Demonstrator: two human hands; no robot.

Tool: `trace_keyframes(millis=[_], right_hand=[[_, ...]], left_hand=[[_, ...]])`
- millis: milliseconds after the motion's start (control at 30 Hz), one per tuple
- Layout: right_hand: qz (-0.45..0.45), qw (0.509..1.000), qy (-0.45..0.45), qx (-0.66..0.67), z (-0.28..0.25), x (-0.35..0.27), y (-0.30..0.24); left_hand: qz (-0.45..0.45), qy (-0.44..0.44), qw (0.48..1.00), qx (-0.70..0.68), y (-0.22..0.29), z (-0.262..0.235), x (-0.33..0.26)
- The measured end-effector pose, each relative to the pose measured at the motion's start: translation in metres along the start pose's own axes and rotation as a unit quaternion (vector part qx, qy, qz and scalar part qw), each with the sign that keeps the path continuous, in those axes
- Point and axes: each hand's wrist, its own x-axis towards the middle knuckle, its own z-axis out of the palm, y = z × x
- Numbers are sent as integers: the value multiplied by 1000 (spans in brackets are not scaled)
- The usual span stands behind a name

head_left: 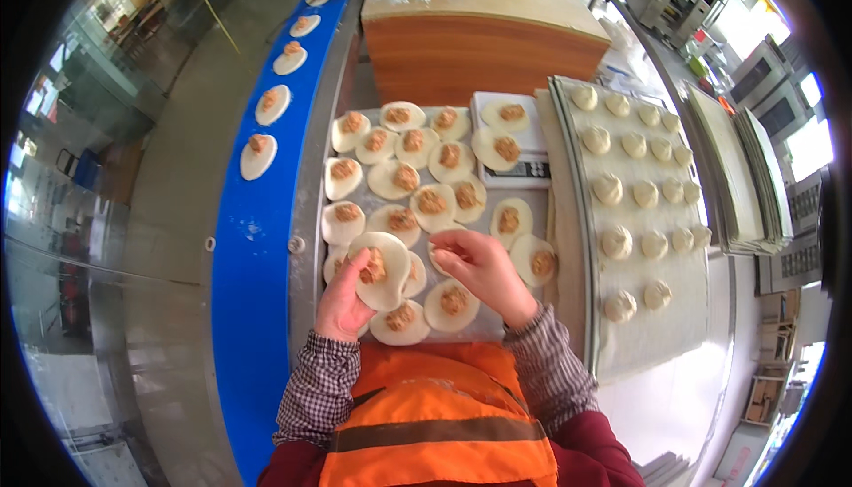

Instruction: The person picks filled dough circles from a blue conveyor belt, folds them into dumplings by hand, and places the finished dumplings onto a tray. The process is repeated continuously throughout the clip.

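My left hand (344, 299) holds a round dough wrapper (388, 278) with a lump of orange-pink filling (373, 265) on it. The thumb lies over the wrapper by the filling, and the other fingers are hidden underneath. To its right, my right hand (479, 267) hovers over the table with thumb and fingers curled together. A pale dough edge shows beside those fingertips; whether they grip anything cannot be made out. Below and around both hands, several flat wrappers topped with filling (453, 302) lie on the metal table, some overlapping.
A blue conveyor belt (253, 247) on the left carries a row of filled wrappers (272, 106). A scale (515, 168) bearing two wrappers stands at the table's back right. On the right, a cloth-lined tray (652, 336) holds rows of closed buns (617, 240). Behind is a wooden worktable (479, 57).
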Motion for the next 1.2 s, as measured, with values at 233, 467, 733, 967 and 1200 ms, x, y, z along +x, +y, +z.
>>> trace_keyframes(millis=[233, 467, 733, 967, 1200], right_hand=[[50, 998, -44, -15, 8, -32, 17], [58, 995, 40, 72, 18, -59, 23], [-65, 995, 22, -74, 13, -65, 26], [-95, 974, -16, -205, 9, -67, 22], [100, 994, -37, 19, 14, -65, 16]], left_hand=[[15, -35, 986, 165, -39, 12, -27], [5, -77, 921, 382, -48, 20, -25], [-52, -134, 850, 507, -39, 26, -20], [-129, -205, 896, 373, -37, 16, -10], [-81, -101, 932, 339, -55, 0, -18]])
